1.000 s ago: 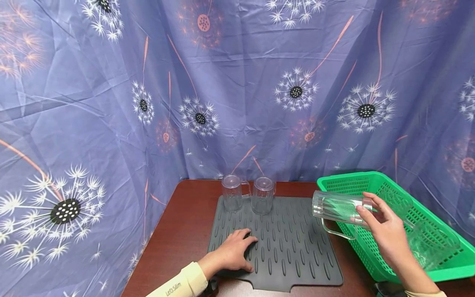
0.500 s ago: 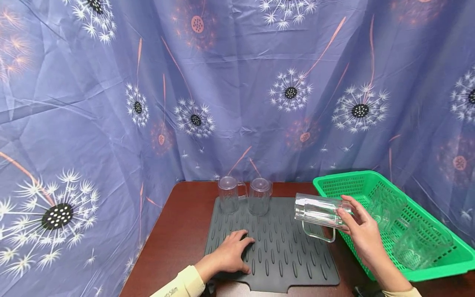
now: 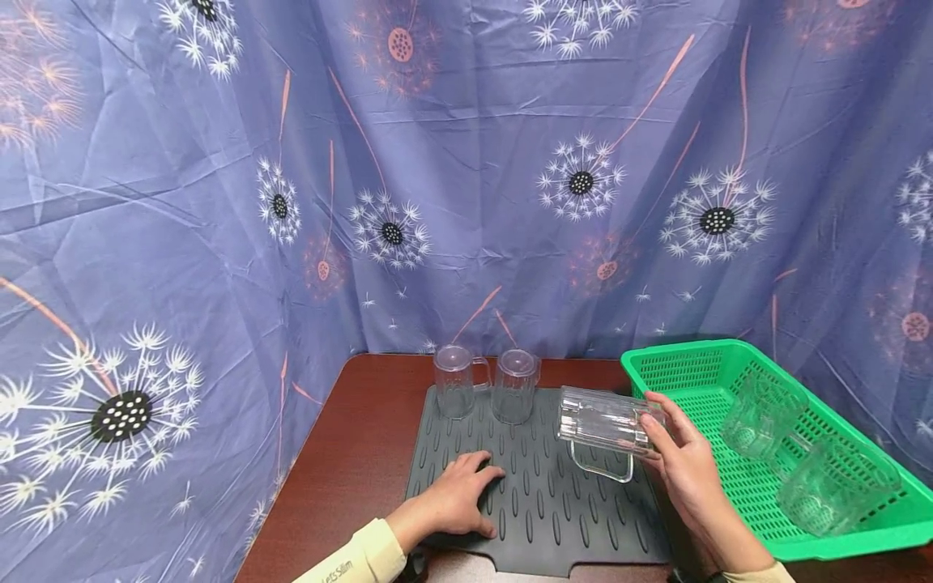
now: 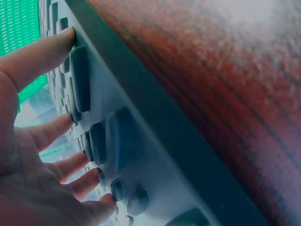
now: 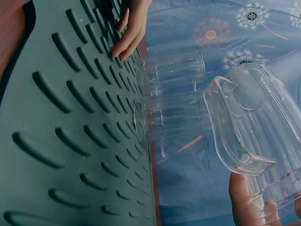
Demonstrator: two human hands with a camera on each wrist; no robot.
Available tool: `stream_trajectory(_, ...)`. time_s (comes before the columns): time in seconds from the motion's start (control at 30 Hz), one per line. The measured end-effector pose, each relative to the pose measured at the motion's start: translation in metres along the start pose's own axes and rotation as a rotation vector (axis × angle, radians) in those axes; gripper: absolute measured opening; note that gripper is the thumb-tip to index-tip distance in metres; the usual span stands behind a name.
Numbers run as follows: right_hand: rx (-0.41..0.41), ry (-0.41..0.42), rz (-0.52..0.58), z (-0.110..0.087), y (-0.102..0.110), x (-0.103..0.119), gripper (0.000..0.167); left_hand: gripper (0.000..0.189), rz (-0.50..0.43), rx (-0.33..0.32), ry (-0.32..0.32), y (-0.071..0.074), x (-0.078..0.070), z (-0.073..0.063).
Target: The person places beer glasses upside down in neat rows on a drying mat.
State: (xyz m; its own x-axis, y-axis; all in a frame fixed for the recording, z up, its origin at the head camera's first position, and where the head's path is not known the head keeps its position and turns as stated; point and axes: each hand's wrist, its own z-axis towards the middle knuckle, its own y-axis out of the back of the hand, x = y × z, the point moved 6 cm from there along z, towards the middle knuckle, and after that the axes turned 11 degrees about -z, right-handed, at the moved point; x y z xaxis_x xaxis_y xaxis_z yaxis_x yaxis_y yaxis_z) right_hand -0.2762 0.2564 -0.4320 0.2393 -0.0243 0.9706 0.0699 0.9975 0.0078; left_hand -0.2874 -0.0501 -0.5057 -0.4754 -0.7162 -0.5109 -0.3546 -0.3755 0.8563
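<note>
My right hand (image 3: 688, 465) grips a clear glass mug (image 3: 608, 419) near one end. The mug lies tilted on its side above the right part of the grey ridged drying mat (image 3: 539, 506), its handle hanging downward. In the right wrist view, the same mug (image 5: 277, 127) fills the right side, thumb against the glass. My left hand (image 3: 455, 494) rests on the mat's left side with fingers spread; the left wrist view shows its fingertips (image 4: 61, 125) on the ridges. Two more glass mugs (image 3: 455, 385) (image 3: 515, 390) stand upside down at the mat's back left.
A green plastic basket (image 3: 685, 352) stands to the right of the mat, with glass mugs (image 3: 834, 490) lying inside it. The reddish-brown wooden table (image 3: 328, 453) shows around the mat. Behind it hangs a blue curtain (image 3: 474, 202) with dandelion prints.
My right hand has carried the glass mug leftward from over the basket to above the mat. The left hand has stayed in place on the mat.
</note>
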Motion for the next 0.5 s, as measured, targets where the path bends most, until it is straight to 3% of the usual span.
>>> stream_trajectory(0.2, 0.029, -0.012, -0.016, 0.002, -0.009, -0.006, 0.045, 0.079, 0.016, -0.021, -0.014, 0.002, -0.001, 0.002)
stream_trajectory(0.37, 0.037, -0.082, -0.039, 0.001, -0.017, -0.018, 0.047, 0.078, 0.024, -0.026, -0.013, 0.002, -0.003, 0.002)
stream_trajectory(0.5, 0.041, -0.150, -0.085, -0.003, -0.023, -0.028, 0.052, 0.079, -0.028, -0.036, 0.013, 0.002, -0.004, 0.002)
